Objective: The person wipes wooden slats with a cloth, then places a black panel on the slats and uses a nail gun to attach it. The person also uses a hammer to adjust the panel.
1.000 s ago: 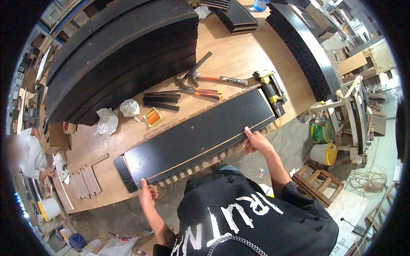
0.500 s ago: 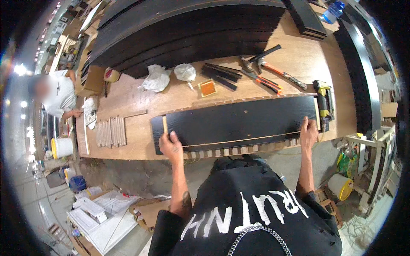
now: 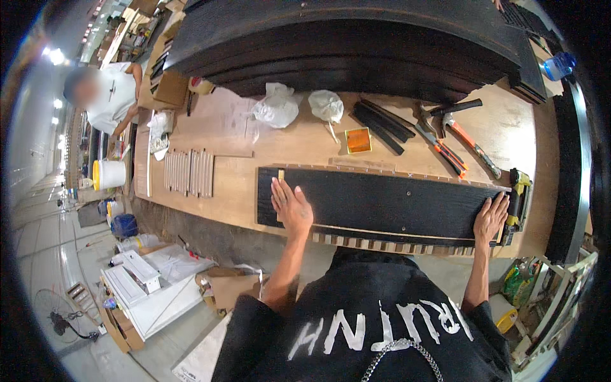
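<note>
Head view: both hands lie open and flat, the left hand on the left end of a black board, the right hand on its right end. The board lies right of centre on the surface. Above it sits a small yellow-edged box, orange inside. Two white bags stand upper centre, contents hidden; a cardboard box, upper left; a white bucket, far left.

Board reads black from here, faint grain, pale line. Surface tan. Bags white. Box orange, yellow rim. Pliers orange and black. Hammer handle orange-red. Nail gun yellow-green and black. Bottle blue. Shirt black, white lettering.
</note>
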`<state>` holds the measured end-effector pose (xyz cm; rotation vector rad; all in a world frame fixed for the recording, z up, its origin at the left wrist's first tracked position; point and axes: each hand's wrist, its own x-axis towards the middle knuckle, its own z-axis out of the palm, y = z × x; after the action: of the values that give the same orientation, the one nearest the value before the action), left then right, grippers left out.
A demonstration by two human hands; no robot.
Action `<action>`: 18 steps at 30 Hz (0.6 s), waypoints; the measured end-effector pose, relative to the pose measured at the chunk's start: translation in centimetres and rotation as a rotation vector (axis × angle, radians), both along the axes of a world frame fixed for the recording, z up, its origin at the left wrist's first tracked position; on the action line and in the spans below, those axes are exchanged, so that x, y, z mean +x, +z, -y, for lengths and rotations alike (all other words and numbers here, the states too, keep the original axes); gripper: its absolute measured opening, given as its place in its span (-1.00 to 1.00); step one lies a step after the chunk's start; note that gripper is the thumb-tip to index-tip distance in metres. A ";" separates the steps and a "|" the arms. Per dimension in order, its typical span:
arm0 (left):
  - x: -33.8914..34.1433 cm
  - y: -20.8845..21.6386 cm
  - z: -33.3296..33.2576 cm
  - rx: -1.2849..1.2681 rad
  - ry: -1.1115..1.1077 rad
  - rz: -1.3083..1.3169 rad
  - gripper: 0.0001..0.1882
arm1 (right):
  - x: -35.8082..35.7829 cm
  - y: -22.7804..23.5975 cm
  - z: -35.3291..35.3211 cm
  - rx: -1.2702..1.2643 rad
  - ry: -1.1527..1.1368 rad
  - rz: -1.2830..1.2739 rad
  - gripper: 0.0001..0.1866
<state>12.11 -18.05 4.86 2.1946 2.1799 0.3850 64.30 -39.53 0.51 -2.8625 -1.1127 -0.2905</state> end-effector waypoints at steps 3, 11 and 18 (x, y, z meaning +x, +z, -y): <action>0.0 -1.2 0.2 -0.092 0.017 -0.039 -0.35 | 0.9 -0.5 0.2 0.000 0.018 0.042 -0.37; 9.1 0.3 -0.6 -0.245 -0.546 -0.062 -0.34 | -7.4 4.1 -11.6 -0.157 0.582 -0.218 -0.38; 10.2 1.2 -0.8 -0.362 -0.558 -0.183 -0.26 | -10.3 5.5 -14.3 -0.082 0.483 -0.311 -0.35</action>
<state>22.29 -17.20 6.04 2.5392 1.4381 -0.2188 53.98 -25.22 6.04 -2.4663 -1.7052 0.2215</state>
